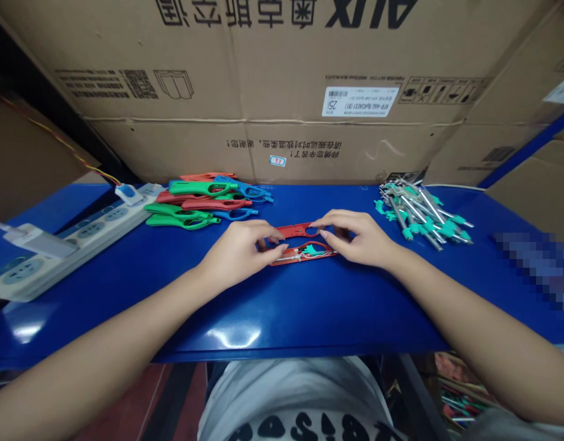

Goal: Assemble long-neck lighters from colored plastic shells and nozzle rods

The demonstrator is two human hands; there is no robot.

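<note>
Your left hand (245,252) and right hand (362,240) hold red shells (291,232) at the blue table (272,306); a carton (180,144) stands far, a power strip (102,224) left.

- I see my left forearm (125,340) rising from the lower left corner of the frame toward the centre, bare.
- My right forearm (474,321) slants in from the lower right edge, bare too, angled up and leftward.
- I have the left hand (245,248) just left of centre, back upward, its index finger (269,231) bent and the thumb (277,252) reaching right beneath it.
- I have the right hand (357,237) right of centre, knuckles raised, thumb and index finger pointing left.
- Both hands face each other, fingertips near but apart, thumb and index finger of each drawn together in a pinch.
</note>
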